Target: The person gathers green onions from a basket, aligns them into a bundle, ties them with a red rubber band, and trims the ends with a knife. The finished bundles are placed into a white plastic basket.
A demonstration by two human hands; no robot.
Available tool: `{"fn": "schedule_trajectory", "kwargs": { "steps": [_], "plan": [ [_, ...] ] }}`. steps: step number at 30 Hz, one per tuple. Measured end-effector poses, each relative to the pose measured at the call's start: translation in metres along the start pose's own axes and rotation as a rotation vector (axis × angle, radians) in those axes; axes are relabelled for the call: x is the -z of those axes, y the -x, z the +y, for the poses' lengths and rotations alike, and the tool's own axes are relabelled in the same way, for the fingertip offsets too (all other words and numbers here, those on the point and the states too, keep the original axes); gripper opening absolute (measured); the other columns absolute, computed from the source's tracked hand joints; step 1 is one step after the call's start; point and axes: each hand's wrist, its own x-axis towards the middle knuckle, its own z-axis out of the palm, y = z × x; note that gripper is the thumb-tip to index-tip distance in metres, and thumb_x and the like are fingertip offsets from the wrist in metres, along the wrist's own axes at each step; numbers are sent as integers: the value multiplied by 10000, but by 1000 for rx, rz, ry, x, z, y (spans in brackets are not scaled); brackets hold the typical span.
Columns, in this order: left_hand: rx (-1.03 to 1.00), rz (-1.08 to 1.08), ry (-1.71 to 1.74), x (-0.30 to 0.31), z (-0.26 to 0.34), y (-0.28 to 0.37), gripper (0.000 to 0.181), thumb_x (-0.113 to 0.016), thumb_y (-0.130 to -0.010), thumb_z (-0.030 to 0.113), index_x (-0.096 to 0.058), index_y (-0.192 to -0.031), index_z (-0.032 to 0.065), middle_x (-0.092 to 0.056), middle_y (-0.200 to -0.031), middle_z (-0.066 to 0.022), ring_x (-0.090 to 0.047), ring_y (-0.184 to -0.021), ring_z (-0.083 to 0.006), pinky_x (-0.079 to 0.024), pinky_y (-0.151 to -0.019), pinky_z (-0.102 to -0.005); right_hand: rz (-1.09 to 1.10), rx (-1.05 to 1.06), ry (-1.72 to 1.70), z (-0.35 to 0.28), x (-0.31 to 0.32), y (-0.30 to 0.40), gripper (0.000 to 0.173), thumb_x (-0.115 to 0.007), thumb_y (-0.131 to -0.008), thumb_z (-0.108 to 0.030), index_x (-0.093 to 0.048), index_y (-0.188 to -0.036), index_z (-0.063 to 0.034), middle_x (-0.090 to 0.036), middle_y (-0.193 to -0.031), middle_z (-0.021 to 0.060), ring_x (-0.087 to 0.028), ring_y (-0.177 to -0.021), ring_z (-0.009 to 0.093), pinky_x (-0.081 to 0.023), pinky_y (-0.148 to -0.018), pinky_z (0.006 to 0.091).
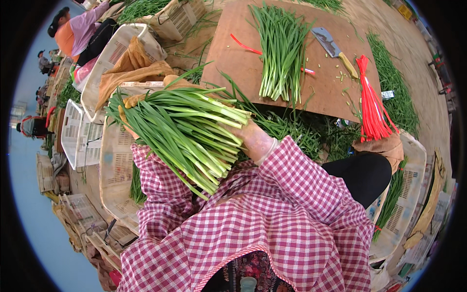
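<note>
A thick bunch of garlic chives lies across both my hands, its pale cut stems pointing right. My left hand, in an orange-brown glove, grips the leafy end. My right hand is beneath the stem end, its fingers mostly hidden by the stalks. On the brown board ahead rests another bunch of chives, lying over a red tie strip. A cleaver with a wooden handle lies to its right. A bundle of red tie strips hangs over the board's right edge.
Loose chives are heaped under and beside the board. Plastic crates stand at left and right, both with chives inside. Brown netting drapes over another crate. A person sits at the upper left.
</note>
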Motion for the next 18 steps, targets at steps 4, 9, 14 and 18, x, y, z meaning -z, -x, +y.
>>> {"fn": "schedule_trajectory", "kwargs": {
  "steps": [4,9,14,18],
  "plan": [
    [-19,36,-15,5,1,-2,171,-611,-926,283,-525,-889,140,-531,-854,14,-499,-878,-171,-403,-911,-372,66,-474,-286,-29,1,-16,507,-560,-864,-16,-566,-1360,-123,-493,-1425,128,-483,-1288,297,-349,-1120,394],
    [-20,16,63,14,7,-3,154,-606,-932,263,-530,-921,129,-534,-859,14,-506,-886,-169,-402,-917,-371,382,-514,-710,-12,-23,-8,259,-633,-932,-63,-626,-1183,2,-686,-1135,93,-654,-1021,180,-530,-869,300],
    [-34,19,-6,4,1,-1,155,-605,-933,266,-530,-918,132,-543,-859,24,-514,-893,-161,-405,-929,-374,472,-531,-886,-5,-22,-12,266,-700,-864,-9,-633,-1120,25,-705,-1056,101,-684,-907,183,-558,-788,317],
    [-82,199,-159,1,7,1,153,-607,-934,266,-534,-915,133,-550,-858,38,-530,-898,-151,-408,-943,-372,541,-445,-870,-20,-23,-14,286,-739,-829,-1,-649,-1100,21,-705,-1029,84,-663,-873,150,-544,-774,300]
  ]
}}
